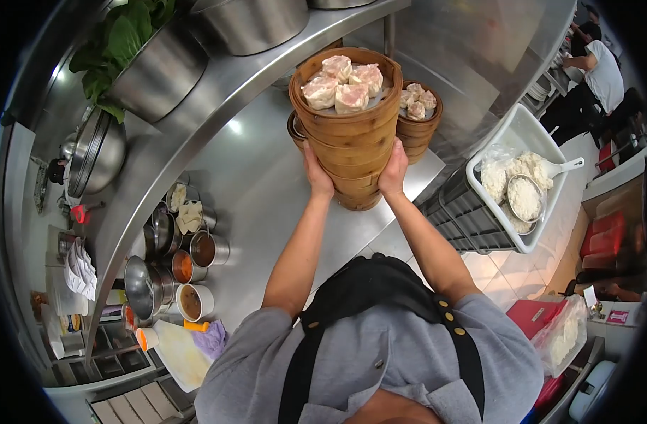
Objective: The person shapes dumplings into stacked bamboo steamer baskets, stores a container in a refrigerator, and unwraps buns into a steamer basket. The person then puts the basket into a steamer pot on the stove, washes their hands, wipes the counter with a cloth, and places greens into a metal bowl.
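Shirt: grey cloth (253,360) with a collar, lower centre of the frame, the wearer's own.
Apron: black fabric (369,279) with straps and round brass-coloured studs.
Left hand: bare (319,173), pressed on the left wall of the stack (348,152), the fingers partly hidden behind it.
Right hand: bare (393,169), pressed on the opposite wall, so the two hands stand apart and clamp the stack between them.
Stack: round bamboo steamers, tan and banded, upper centre; whether the base touches the bench (267,219) cannot be told.
Dumplings: four plump, pale pink pieces (352,97) with crinkled white wrappers, inside the top steamer.
Bench: smooth, shiny steel, spreading across the middle.
Tubs: round containers (210,249) at left, some holding brown or orange contents.
Board: pale and flat (179,353), lower left, beside a crumpled purple cloth (212,339).
Crate: ribbed grey plastic (440,215) at right, near lumpy white food (493,182) in a pale bin (532,240).
Second stack: bamboo (419,133), just right of the first, with smaller wrinkled dumplings.
Greens: broad, glossy leaves (129,39), upper left.
Co-worker: a person in a white top (604,74), upper right.
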